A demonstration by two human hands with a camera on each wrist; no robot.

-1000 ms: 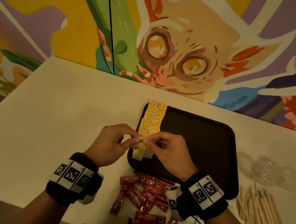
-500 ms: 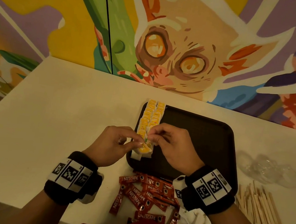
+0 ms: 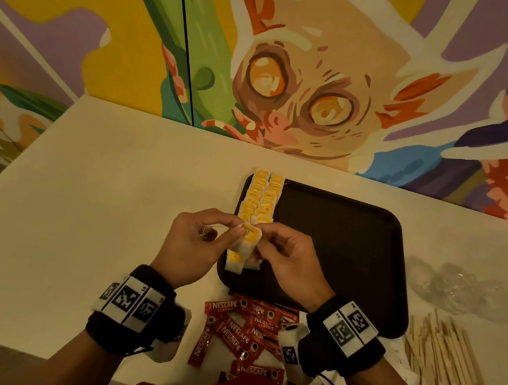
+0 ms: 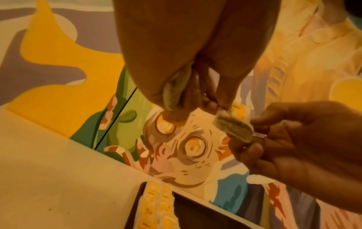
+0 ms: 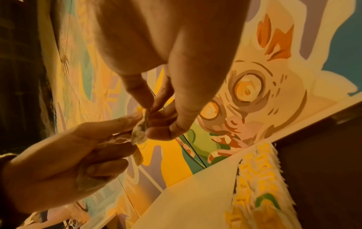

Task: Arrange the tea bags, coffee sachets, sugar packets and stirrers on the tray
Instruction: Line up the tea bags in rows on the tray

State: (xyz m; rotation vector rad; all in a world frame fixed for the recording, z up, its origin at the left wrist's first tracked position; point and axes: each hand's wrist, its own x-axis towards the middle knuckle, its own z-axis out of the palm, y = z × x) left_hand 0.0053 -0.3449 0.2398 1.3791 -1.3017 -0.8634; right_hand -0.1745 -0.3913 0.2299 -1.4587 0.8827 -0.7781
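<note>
Both hands meet over the near left part of the black tray (image 3: pixel 336 247). My left hand (image 3: pixel 239 228) and right hand (image 3: pixel 263 230) pinch one white tea bag (image 3: pixel 250 241) with a yellow tag between them. The left wrist view shows that tea bag (image 4: pixel 233 127) at my left hand's fingertips (image 4: pixel 221 102) and a second tea bag (image 4: pixel 174 93) tucked in the palm. Two rows of tea bags (image 3: pixel 262 197) lie along the tray's left side. Red coffee sachets (image 3: pixel 241 332) lie heaped on the table in front of the tray. Wooden stirrers (image 3: pixel 444 362) lie to the right.
The white table (image 3: pixel 96 201) stands against a painted wall. Crumpled clear plastic wrap (image 3: pixel 462 289) lies right of the tray, behind the stirrers. Most of the tray's dark floor is bare to the right of the tea bag rows.
Both hands have kept pinching the tea bag over the near end of the rows. The bag now sits a little higher, with its yellow tag facing up. Nothing else moved.
</note>
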